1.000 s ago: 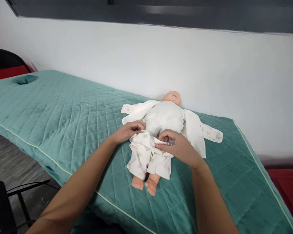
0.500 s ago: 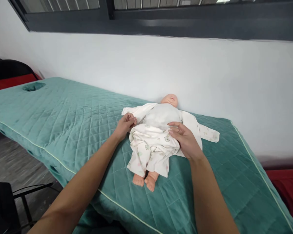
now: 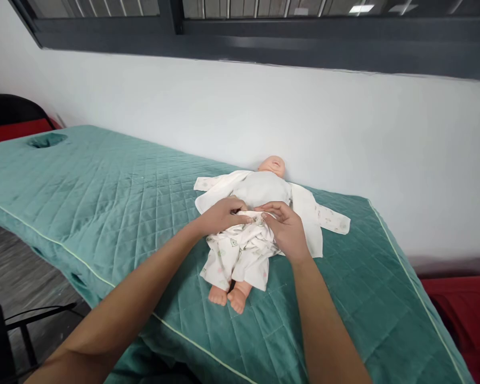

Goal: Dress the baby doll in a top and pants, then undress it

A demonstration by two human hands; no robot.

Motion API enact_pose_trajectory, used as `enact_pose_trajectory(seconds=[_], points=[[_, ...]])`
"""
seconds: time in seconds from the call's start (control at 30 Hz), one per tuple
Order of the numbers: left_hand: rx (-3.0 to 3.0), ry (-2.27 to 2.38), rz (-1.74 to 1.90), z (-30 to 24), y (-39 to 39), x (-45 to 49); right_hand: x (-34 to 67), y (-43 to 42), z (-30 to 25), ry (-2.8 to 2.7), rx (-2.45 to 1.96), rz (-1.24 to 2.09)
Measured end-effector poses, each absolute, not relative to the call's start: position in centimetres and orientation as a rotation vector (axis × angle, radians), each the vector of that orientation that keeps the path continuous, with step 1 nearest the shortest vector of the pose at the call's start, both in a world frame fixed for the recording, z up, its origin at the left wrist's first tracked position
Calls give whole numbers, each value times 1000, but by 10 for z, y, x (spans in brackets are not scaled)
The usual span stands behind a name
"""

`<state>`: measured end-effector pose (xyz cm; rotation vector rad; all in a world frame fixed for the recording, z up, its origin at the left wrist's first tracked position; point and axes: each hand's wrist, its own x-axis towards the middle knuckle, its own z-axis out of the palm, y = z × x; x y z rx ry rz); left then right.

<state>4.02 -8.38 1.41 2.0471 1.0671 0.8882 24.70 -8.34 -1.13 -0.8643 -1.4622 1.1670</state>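
Note:
A baby doll [image 3: 272,166] lies on its back, its head toward the wall and its bare feet toward me. White patterned trousers [image 3: 240,250] cover its legs and are bunched at the waist. My left hand [image 3: 226,214] pinches the waistband from the left. From the right, my right hand [image 3: 284,226] holds the same waistband, thumb and fingers closed on the cloth. The two hands are close together over the doll's belly. A white top [image 3: 308,213] lies spread under and around the doll, its sleeves stretched out to both sides. Pale cloth covers the doll's chest.
The green quilted bed [image 3: 116,192] has a face hole [image 3: 47,140] at its far left end. A white wall [image 3: 344,128] and a dark window frame [image 3: 264,45] rise behind it. Red furniture [image 3: 464,314] stands at the right, and a black stand [image 3: 28,330] at lower left.
My left hand has moved right, from the trousers' left side to the front of the waistband. My right hand has shifted slightly left, so both hands are now nearer each other.

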Motion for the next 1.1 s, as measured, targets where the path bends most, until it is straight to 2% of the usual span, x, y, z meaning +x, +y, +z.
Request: enact_pose_trajectory(seconds=[0.17,0.4,0.7,0.83,1.1], points=[[1637,1107,956,18,-74,30,259,-78,-10,-1440,-974,1150],[1405,1128,1155,12,-40,20,284,-70,-15,-1238,-1106,1186],[1272,1186,1380,-25,-20,36,291,-64,-25,-973,-883,1413],[1291,1156,1250,-33,-20,28,290,-62,-27,-1024,-835,1424],[1432,1067,823,-25,-19,-7,279,-59,-31,-985,-954,1230]])
